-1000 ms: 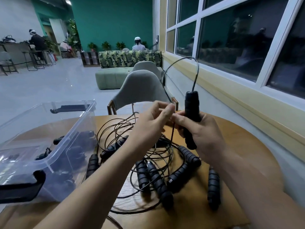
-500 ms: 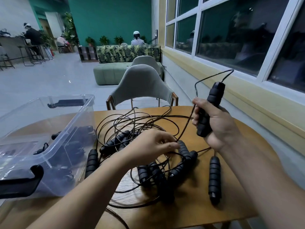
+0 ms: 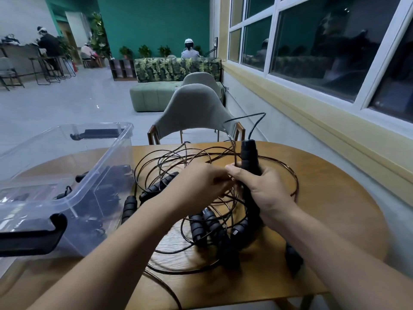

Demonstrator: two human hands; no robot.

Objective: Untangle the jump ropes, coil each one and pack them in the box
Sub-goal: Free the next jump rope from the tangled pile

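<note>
A tangle of thin black jump rope cords point(image 3: 178, 162) with several black ribbed handles point(image 3: 197, 229) lies on the round wooden table point(image 3: 335, 211). My right hand point(image 3: 268, 191) grips one black handle point(image 3: 249, 157) upright above the pile, its cord arching off the top. My left hand point(image 3: 201, 186) is right beside it, fingers pinching a cord of the same rope. The clear plastic box point(image 3: 107, 162) stands at the left with dark ropes inside.
A black latch point(image 3: 29, 238) sits on the box's near end. A grey chair point(image 3: 194, 113) stands behind the table. The wall under the windows point(image 3: 312, 135) runs along the right. Another handle point(image 3: 292, 257) lies by my right forearm.
My right hand brought the handle back from the right toward the middle and turned it upright. My left hand rose from the pile to meet it at the cord.
</note>
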